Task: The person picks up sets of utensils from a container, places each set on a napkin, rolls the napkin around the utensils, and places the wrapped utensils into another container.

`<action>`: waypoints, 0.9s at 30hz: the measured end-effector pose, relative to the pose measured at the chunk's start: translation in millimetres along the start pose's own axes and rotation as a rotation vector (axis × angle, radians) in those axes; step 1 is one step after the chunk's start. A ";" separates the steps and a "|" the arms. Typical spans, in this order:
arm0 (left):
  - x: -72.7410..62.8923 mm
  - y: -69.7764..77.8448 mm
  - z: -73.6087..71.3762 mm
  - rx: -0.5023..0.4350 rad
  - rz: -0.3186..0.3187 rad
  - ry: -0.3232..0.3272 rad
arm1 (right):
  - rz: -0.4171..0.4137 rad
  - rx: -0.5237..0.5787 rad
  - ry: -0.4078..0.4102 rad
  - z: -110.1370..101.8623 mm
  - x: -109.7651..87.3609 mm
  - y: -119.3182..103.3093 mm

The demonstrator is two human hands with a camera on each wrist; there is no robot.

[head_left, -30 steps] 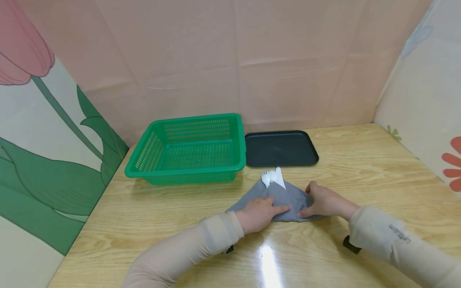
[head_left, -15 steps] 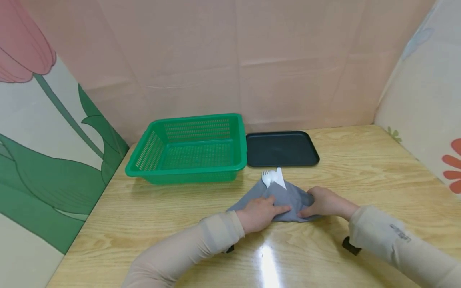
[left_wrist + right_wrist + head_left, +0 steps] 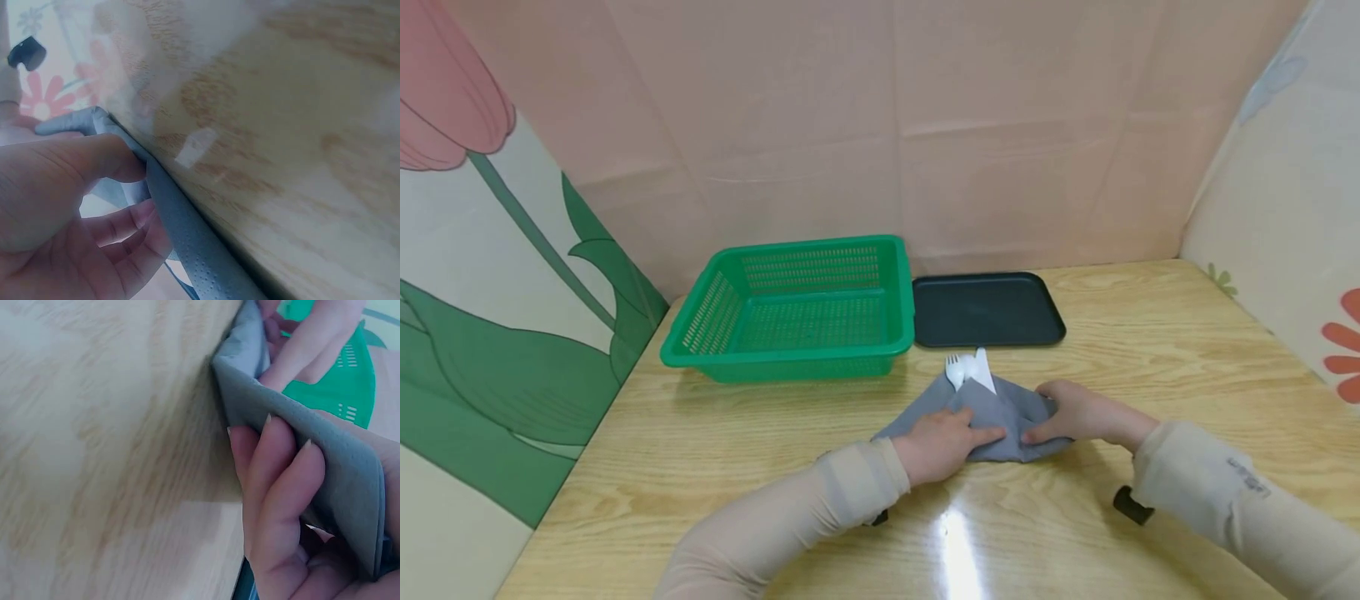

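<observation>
A grey napkin (image 3: 985, 410) lies folded over a white fork (image 3: 955, 372), a spoon (image 3: 969, 365) and a knife (image 3: 983, 372). Only their upper ends stick out at the far side; the rest is hidden. My left hand (image 3: 938, 446) presses the napkin's front flap, with thumb and forefinger spread. My right hand (image 3: 1078, 415) pinches the right-hand part of the napkin between thumb and fingers. In the right wrist view, curled fingers (image 3: 281, 462) support the raised grey layer (image 3: 353, 481) from outside. The left wrist view has my thumb at the napkin's folded edge (image 3: 194, 244).
A green plastic basket (image 3: 805, 360) stands behind and left of the napkin. Beside it, toward the back wall, lies a black tray (image 3: 988, 310). All rest on a wood-grain table (image 3: 1150, 333), with printed sheets hanging around it.
My right hand has shifted slightly to the right, drawing the napkin's right side with it. The left hand, cutlery, basket and tray stay in place.
</observation>
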State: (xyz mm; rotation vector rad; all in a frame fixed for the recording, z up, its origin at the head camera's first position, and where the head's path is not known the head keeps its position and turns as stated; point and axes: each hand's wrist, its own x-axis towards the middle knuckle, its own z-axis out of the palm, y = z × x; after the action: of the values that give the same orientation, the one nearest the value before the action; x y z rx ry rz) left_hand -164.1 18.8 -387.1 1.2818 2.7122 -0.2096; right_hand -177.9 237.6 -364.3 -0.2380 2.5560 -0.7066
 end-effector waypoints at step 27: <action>-0.4 0.7 -0.6 -0.015 -0.021 -0.002 | -0.084 0.257 -0.048 9.1 3.6 -9.4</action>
State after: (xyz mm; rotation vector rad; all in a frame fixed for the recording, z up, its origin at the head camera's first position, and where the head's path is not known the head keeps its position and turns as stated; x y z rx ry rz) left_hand -163.3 19.1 -386.4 1.2494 2.7216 -0.1921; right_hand -176.3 224.6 -367.7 -0.2740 2.3900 -1.0382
